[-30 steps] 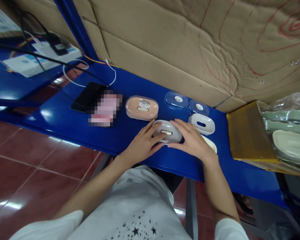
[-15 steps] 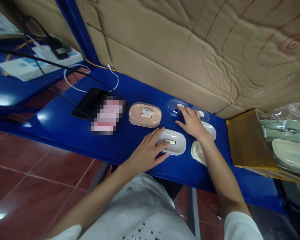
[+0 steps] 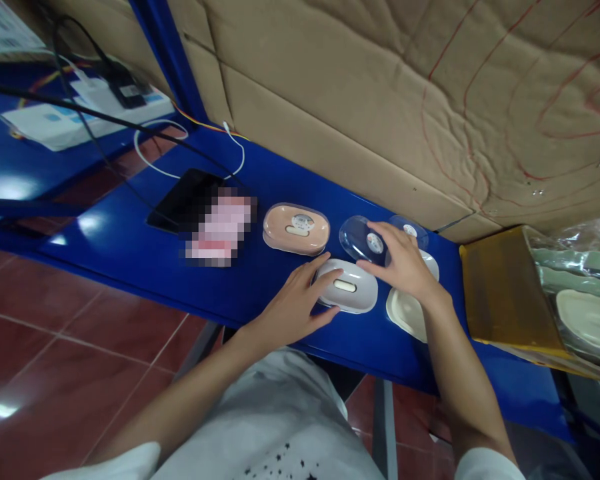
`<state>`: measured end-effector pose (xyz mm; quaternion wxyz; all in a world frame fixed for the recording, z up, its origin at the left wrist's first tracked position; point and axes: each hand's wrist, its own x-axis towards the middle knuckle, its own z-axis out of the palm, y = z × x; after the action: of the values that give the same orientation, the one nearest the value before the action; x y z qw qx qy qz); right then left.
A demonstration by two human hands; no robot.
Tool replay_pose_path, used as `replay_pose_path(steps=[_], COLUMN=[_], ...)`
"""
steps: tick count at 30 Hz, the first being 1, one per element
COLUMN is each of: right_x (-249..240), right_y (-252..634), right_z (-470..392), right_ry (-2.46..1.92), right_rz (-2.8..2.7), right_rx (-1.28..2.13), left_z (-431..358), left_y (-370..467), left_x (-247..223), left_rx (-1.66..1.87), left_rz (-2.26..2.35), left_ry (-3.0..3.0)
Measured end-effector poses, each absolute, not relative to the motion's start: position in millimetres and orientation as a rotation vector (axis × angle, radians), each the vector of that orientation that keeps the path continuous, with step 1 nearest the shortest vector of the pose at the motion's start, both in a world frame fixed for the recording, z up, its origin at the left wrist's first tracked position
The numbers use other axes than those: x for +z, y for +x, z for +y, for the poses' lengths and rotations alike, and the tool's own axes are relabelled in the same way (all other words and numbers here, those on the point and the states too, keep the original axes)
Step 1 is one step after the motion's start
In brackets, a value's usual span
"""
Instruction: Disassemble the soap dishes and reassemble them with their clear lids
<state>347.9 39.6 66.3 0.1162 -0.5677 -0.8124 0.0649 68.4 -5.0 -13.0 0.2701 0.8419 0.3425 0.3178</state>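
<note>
A white oval dish [image 3: 361, 293] with a small cream bar in its middle stands on the blue shelf. My left hand [image 3: 300, 297] holds its left end, thumb at the front edge and fingers over the top and back. My right hand [image 3: 403, 260] grips the right end of a clear oval plastic lid [image 3: 357, 239] with a round sticker, raised and tilted just behind the white dish. Another clear lid [image 3: 414, 230] lies behind that hand. Under my right wrist a cream oval piece [image 3: 405, 312] and a white dish [image 3: 431, 265] are partly hidden.
A peach oval dish [image 3: 280, 230] under a clear cover stands left of the white one. Farther left lie a black device [image 3: 180, 197] and a blurred pink item [image 3: 225, 227]. An open cardboard box [image 3: 500, 293] with wrapped dishes is at right; cardboard [image 3: 330, 100] lines the back.
My right hand has taken hold of the nearer clear lid and lifted it slightly toward me. My left hand stays at the white dish. The view has shifted a little.
</note>
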Motion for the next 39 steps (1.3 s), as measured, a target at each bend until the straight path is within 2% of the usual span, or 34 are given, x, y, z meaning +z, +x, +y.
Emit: replay_pose_path(steps=[4,8,13,32,39], right_x=[66,49,34,23,21], right_y=[346,338,327,320,318], right_z=[-5,-24,-28,-31,-30], right_ry=[-1.551,-1.482,-1.387,-1.307,-1.303], right_rz=[-2.414,-2.412,-2.425,-2.450,-2.431], right_rx=[0.383,0.439,0.369,0.100,0.113], left_z=[-4,-1,1,3,5], left_y=[68,69,69,67,65], left_x=[-15,-20,-25,-22,-21], left_rx=[0.890,0.948,0.953,0.909,0.898], left_rz=[0.895,0.861,0.851,0.829,0.855], left_ry=[2.101,2.068,2.074,2.113,2.112])
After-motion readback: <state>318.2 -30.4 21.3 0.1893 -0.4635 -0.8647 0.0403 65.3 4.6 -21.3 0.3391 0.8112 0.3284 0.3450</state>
